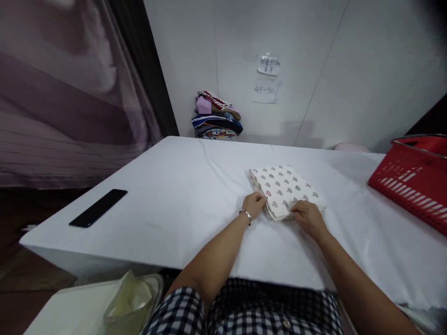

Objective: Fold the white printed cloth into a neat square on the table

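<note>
A folded white cloth with small grey and coloured prints (284,188) lies on the white table (167,204). My left hand (254,203), with a bracelet at the wrist, pinches the cloth's near left edge with closed fingers. My right hand (307,215) rests on the cloth's near right corner, fingers curled over the edge. Both forearms reach in from the bottom of the view.
A black phone (98,207) lies near the table's left edge. A pile of folded clothes (217,116) sits at the back by the wall. A red basket (415,179) stands at the right. Paper notes (267,77) hang on the wall.
</note>
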Available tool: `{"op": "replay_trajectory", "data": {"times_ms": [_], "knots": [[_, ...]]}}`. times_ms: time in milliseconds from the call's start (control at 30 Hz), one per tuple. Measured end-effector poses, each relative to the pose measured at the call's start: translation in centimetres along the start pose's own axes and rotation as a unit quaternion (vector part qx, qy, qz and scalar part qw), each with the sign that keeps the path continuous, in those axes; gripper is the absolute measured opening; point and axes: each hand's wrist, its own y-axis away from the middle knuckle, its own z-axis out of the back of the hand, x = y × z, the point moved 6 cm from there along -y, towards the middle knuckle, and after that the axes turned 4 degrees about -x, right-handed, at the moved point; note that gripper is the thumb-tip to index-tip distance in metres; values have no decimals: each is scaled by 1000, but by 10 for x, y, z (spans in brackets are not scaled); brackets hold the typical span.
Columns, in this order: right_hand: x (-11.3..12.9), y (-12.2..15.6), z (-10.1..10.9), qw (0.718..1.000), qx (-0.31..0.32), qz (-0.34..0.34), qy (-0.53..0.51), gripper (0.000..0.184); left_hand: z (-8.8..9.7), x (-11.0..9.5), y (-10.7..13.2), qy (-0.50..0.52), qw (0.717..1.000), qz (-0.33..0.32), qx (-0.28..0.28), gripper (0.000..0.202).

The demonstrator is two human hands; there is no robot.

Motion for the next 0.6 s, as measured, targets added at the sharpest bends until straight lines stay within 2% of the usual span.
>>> {"op": "replay_trajectory", "data": {"times_ms": [100, 267, 433, 600], "knots": [[18, -11, -1, 999, 14, -14, -27, 18, 3, 5, -4, 36, 998, 26, -40, 12], [51, -36, -19, 999, 18, -7, -38, 23, 3, 10, -8, 64, 996, 37, -50, 11], [53, -48, -39, 999, 33, -36, 13, 27, 3, 15, -10, 90, 993, 68, -45, 5], [47, -46, -43, 998, 10, -64, 7, 18, 3, 14, -11, 72, 995, 70, -29, 5]]}}
